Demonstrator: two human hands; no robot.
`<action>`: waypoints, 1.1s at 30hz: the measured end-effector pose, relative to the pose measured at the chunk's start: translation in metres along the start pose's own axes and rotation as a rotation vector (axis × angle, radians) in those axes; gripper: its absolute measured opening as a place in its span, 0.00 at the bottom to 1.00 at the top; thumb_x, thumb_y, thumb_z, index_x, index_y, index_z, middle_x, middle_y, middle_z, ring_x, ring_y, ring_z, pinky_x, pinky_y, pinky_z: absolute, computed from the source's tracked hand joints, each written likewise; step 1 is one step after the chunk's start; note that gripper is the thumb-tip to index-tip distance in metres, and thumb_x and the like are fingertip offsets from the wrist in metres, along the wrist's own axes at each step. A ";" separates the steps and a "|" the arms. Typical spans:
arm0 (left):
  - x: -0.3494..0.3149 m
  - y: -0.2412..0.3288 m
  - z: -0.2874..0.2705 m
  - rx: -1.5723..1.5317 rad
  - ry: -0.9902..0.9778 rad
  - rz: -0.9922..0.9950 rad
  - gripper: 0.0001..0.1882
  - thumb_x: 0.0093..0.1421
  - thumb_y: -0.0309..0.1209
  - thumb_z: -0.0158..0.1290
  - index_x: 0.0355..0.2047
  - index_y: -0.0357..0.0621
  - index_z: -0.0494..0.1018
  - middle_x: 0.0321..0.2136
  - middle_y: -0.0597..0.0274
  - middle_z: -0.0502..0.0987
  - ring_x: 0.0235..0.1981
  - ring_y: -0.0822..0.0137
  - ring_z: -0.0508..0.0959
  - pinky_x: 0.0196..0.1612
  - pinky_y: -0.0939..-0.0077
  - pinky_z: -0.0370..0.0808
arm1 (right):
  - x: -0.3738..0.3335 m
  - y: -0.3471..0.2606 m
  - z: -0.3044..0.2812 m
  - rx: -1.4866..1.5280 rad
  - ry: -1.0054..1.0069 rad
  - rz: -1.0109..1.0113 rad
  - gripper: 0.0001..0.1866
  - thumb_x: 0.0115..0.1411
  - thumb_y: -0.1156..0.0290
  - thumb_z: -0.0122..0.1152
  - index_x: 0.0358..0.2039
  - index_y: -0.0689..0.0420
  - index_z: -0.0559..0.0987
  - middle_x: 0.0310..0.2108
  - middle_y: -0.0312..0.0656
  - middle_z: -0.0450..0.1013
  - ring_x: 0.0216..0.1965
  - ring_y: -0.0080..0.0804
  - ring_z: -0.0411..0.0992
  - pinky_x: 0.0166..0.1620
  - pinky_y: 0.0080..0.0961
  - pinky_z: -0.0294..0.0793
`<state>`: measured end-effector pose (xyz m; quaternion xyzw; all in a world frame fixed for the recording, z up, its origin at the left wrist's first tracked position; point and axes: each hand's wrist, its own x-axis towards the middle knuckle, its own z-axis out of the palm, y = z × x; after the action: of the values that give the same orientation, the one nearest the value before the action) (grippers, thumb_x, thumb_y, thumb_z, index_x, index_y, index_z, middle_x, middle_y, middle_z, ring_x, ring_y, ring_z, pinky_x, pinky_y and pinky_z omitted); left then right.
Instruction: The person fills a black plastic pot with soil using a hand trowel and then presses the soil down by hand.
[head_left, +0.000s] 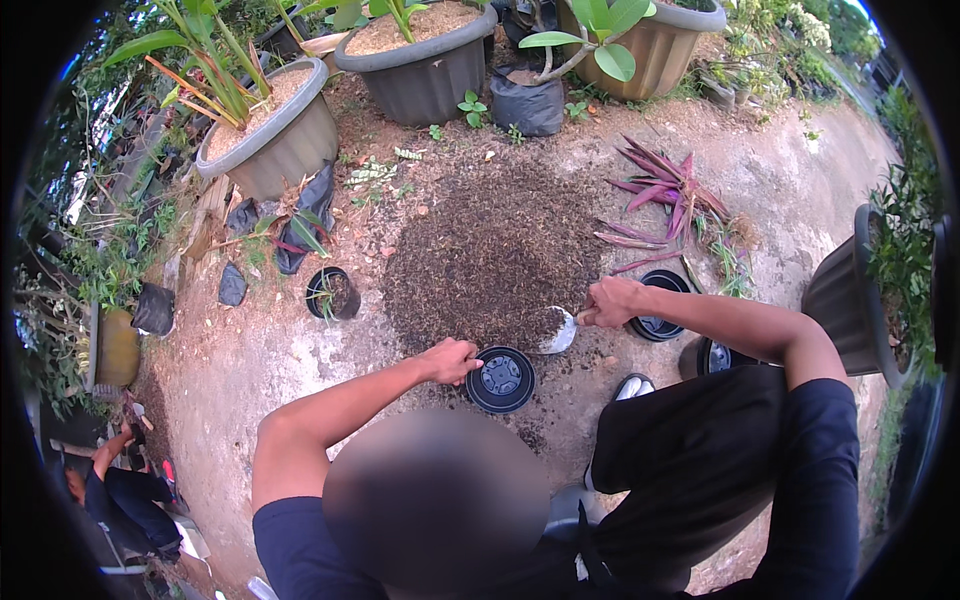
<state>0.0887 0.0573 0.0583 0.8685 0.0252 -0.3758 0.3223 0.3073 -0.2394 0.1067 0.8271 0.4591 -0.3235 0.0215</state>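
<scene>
My left hand (450,361) grips the rim of a black plastic plant pot (501,380), which stands on the ground with its bare ribbed bottom showing. In my right hand (610,302) is the handle of a hand trowel (562,332). Its pale metal blade lies at the near right edge of a broad heap of dark, crumbly soil (490,250), with some soil on it. The trowel's blade is a short way right of the pot, apart from it. Fingers of both hands are closed.
Right of the heap stand another black pot (660,304) and uprooted purple-leaved plants (672,190). A small potted plant (333,294) is to the left. Large planters (418,75) line the back; one big planter (850,300) stands far right. Another person (120,500) sits at far left.
</scene>
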 end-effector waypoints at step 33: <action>0.014 -0.019 0.019 0.096 0.212 0.090 0.17 0.62 0.30 0.47 0.23 0.29 0.77 0.18 0.50 0.82 0.30 0.50 0.86 0.44 0.59 0.83 | -0.021 -0.136 -0.105 -0.523 0.024 -0.323 0.16 0.58 0.57 0.64 0.33 0.58 0.85 0.30 0.49 0.82 0.36 0.49 0.82 0.37 0.43 0.81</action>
<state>0.0813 0.0590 0.0287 0.9180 0.0019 -0.2679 0.2924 0.2487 -0.1412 0.2369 0.7136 0.6527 -0.1837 0.1763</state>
